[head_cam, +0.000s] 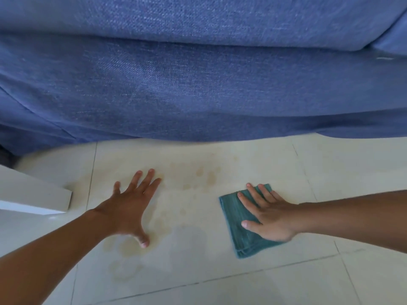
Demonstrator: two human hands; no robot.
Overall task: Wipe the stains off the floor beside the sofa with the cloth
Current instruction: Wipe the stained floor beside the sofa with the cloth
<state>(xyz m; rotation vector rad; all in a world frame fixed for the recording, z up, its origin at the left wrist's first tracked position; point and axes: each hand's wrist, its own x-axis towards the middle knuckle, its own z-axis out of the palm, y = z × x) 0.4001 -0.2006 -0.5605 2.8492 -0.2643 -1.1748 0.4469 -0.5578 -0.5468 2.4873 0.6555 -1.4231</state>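
A folded teal cloth (234,213) lies flat on the pale tiled floor (242,280) in front of the blue sofa (198,84). My right hand (267,213) presses down on the cloth with straight, spread fingers. Faint tan stains (204,176) mark the tiles between my hands, and more stains (125,249) spread near my left thumb. My left hand (132,204) rests flat on the bare floor with fingers spread, left of the central stains and holding nothing.
The sofa's front fills the upper half of the view and meets the floor just beyond my fingertips. A white furniture corner (44,192) juts in from the left edge. Tile joints cross the floor.
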